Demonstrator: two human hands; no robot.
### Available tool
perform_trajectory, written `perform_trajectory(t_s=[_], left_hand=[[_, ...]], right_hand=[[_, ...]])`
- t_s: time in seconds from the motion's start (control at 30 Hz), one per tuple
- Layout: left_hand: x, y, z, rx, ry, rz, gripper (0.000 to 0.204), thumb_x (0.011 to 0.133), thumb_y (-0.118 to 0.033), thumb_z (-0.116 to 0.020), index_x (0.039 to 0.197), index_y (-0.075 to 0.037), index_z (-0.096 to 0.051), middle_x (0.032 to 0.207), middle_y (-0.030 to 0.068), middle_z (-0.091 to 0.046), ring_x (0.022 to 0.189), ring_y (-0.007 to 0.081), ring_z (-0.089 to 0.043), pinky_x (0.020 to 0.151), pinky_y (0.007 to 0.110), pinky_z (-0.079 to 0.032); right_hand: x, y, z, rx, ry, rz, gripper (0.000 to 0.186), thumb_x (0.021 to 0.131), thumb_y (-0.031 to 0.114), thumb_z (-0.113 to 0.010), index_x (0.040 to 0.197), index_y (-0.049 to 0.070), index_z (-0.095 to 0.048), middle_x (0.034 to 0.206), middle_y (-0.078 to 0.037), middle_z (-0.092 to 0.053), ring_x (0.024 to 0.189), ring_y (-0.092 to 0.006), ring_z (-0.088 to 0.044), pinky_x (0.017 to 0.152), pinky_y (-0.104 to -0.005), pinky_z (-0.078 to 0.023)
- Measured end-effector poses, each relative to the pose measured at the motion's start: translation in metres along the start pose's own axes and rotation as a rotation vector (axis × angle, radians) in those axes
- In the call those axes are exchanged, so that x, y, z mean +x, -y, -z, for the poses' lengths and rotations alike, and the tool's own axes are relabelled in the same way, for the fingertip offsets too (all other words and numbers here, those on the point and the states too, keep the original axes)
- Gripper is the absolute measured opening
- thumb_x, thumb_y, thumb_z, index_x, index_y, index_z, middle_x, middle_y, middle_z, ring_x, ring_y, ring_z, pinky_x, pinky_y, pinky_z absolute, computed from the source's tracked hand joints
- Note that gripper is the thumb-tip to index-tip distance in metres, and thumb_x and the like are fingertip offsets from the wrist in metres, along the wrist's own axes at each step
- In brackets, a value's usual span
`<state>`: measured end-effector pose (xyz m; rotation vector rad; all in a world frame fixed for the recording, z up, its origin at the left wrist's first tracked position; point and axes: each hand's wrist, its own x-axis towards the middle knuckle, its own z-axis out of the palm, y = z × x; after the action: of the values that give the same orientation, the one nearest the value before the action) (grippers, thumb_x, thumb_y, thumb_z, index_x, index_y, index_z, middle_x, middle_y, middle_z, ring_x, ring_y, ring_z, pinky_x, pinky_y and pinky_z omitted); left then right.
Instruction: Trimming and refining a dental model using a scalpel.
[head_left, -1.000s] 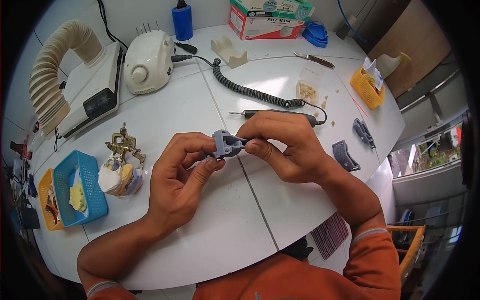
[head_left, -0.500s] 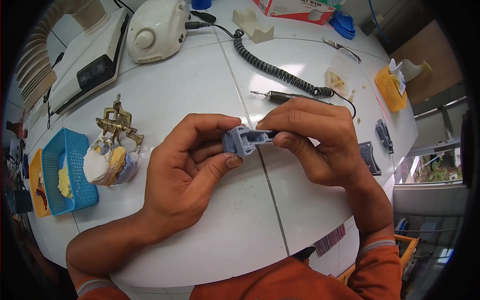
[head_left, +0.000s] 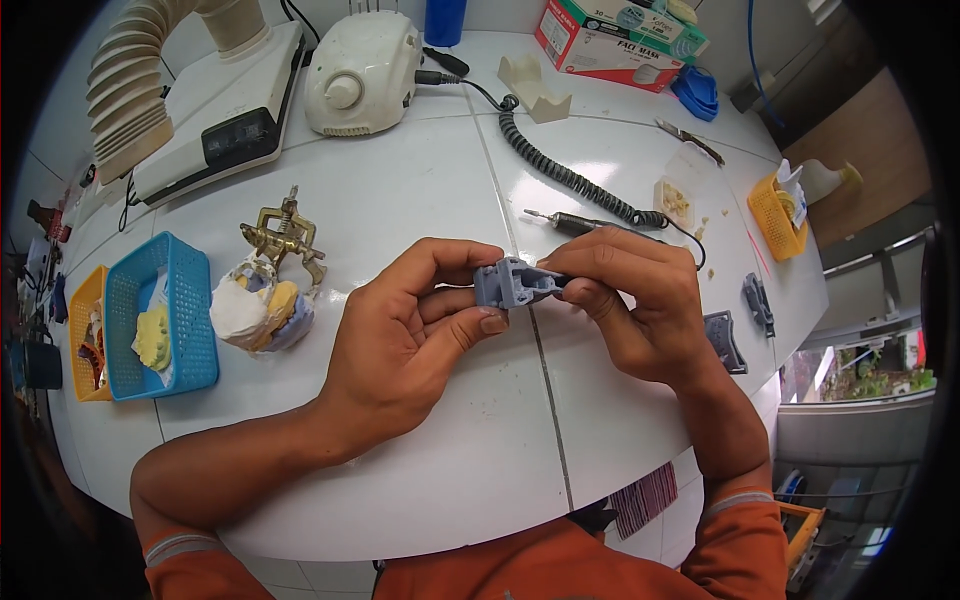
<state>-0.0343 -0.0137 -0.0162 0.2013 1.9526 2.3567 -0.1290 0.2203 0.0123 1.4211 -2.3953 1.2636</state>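
In front of me, above the table, both hands hold a small grey plastic part (head_left: 512, 284), blocky at one end with an open frame in its middle. Around the blocky left end curl the thumb and fingers of my left hand (head_left: 395, 345). My right hand (head_left: 640, 305) pinches the narrow right end between thumb and fingers, which cover its tip. Two more grey plastic pieces, a slim one (head_left: 759, 304) and a curved one (head_left: 726, 342), lie right of my right hand. Just beyond that hand rests a black rotary handpiece (head_left: 580, 224) with a metal tip.
A brass dental articulator (head_left: 283, 238) with plaster casts (head_left: 262, 312) stands at left, beside a blue basket (head_left: 195, 345) and a yellow basket (head_left: 88, 380). Behind are a white control unit (head_left: 362, 75), a coiled cord (head_left: 560, 168) and mask boxes (head_left: 605, 50). A yellow basket (head_left: 778, 225) sits far right.
The view has shifted, so the bench things appear moved, mostly rightward at the left and back. Both hands keep their grip on the grey part, which looks slightly turned.
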Motion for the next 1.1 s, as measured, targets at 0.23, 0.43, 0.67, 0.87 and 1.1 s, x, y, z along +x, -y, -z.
perform_trajectory(t_s=[0.23,0.43,0.67,0.87,1.1], left_hand=[[-0.0002,0.0003,-0.0005,0.007,0.0,-0.034,0.04,0.106,0.007,-0.062,0.144,0.008,-0.05,0.135,0.0174,-0.065,0.125,0.0204,-0.07,0.111,0.031,-0.058],[-0.0003,0.0001,0.0003,0.049,0.002,-0.025,0.04,0.105,0.006,-0.065,0.143,0.007,-0.052,0.134,0.0179,-0.067,0.124,0.0209,-0.071,0.11,0.032,-0.059],[-0.0008,0.0008,-0.0017,-0.054,0.028,0.005,0.045,0.104,0.003,-0.069,0.145,0.005,-0.052,0.134,0.0196,-0.068,0.124,0.0233,-0.072,0.107,0.032,-0.061],[0.0011,0.0001,0.0017,-0.075,0.046,0.008,0.044,0.104,-0.004,-0.073,0.143,0.003,-0.053,0.133,0.0183,-0.068,0.124,0.0228,-0.071,0.108,0.034,-0.061],[0.0007,0.0029,0.0013,-0.043,0.007,0.046,0.026,0.104,-0.004,-0.073,0.127,-0.001,-0.06,0.123,0.0109,-0.069,0.12,0.0156,-0.068,0.107,0.031,-0.056]], right_hand=[[0.0007,0.0019,0.0023,-0.027,-0.002,-0.005,0.01,0.092,-0.003,-0.077,0.102,-0.002,-0.078,0.088,-0.012,-0.073,0.074,-0.0239,-0.071,0.066,-0.0335,-0.055],[-0.0016,0.0015,-0.0009,-0.027,-0.004,0.021,0.009,0.093,-0.001,-0.078,0.102,-0.001,-0.077,0.089,-0.012,-0.072,0.075,-0.0248,-0.071,0.066,-0.035,-0.056],[-0.0013,0.0053,0.0034,-0.09,-0.013,0.01,0.012,0.092,0.002,-0.08,0.102,-0.001,-0.077,0.09,-0.012,-0.072,0.075,-0.0257,-0.071,0.067,-0.0361,-0.056],[-0.0017,0.0058,0.002,-0.156,0.012,0.068,0.017,0.09,0.003,-0.082,0.105,0.001,-0.076,0.094,-0.011,-0.07,0.078,-0.0269,-0.07,0.068,-0.0371,-0.056],[-0.0043,0.0076,-0.0031,-0.15,0.016,0.09,0.019,0.088,0.006,-0.085,0.105,0.001,-0.076,0.099,-0.012,-0.071,0.083,-0.027,-0.072,0.071,-0.0371,-0.059]])
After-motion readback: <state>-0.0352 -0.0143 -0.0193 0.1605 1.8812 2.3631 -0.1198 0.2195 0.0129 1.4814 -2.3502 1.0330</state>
